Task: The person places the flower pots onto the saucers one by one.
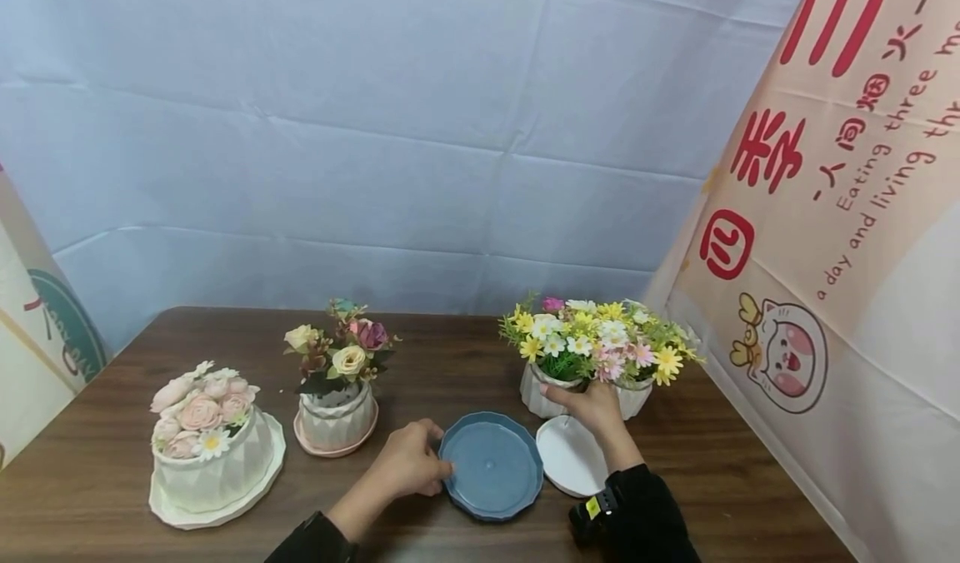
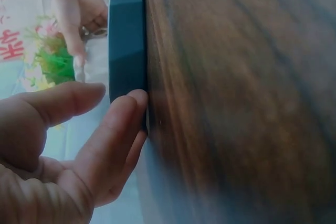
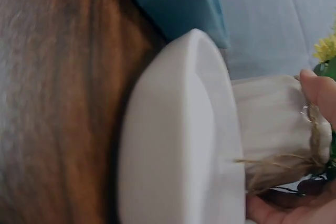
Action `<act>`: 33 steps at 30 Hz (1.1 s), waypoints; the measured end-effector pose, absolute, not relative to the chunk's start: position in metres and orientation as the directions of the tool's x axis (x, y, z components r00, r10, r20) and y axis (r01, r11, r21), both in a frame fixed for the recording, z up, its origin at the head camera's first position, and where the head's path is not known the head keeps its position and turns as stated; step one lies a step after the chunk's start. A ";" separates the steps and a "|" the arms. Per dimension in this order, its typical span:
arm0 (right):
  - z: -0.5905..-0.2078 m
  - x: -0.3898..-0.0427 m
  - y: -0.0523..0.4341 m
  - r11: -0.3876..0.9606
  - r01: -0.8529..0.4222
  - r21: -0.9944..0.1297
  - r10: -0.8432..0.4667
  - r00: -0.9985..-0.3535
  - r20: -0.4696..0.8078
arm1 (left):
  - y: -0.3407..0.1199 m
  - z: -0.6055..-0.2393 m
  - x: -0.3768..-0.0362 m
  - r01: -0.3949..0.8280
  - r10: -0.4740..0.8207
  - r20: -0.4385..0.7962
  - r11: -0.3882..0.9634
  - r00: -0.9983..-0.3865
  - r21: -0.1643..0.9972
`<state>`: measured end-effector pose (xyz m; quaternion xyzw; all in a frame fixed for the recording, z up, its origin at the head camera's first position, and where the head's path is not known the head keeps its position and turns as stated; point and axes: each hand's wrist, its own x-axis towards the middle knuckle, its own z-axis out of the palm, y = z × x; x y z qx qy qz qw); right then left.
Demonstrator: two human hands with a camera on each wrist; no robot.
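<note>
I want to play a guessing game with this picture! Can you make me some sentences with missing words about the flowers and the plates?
1. The left hand touches the edge of the ____ saucer.
2. The right hand holds the pot with the yellow, white and ____ flowers.
3. The empty white saucer lies to the ____ of the blue one.
4. The table is made of dark ____.

Missing words: blue; pink; right; wood
</note>
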<state>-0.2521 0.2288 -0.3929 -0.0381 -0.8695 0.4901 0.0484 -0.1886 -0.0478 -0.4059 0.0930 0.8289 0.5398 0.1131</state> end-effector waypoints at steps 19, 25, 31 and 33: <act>-0.390 -0.256 0.229 0.642 0.067 -0.764 0.135 -0.991 0.026 | -0.046 -0.410 -0.194 -0.060 0.295 -0.161 0.325 -0.942 0.944; -0.390 -0.255 0.231 0.637 0.064 -0.768 0.137 -0.990 0.031 | -0.044 -0.404 -0.194 -0.034 0.313 -0.136 0.310 -0.940 0.950; -0.391 -0.257 0.231 0.651 0.075 -0.756 0.139 -0.990 0.022 | -0.044 -0.399 -0.191 -0.029 0.319 -0.134 0.313 -0.938 0.949; -0.391 -0.257 0.230 0.655 0.077 -0.752 0.136 -0.991 0.017 | -0.045 -0.398 -0.191 -0.023 0.321 -0.130 0.316 -0.938 0.949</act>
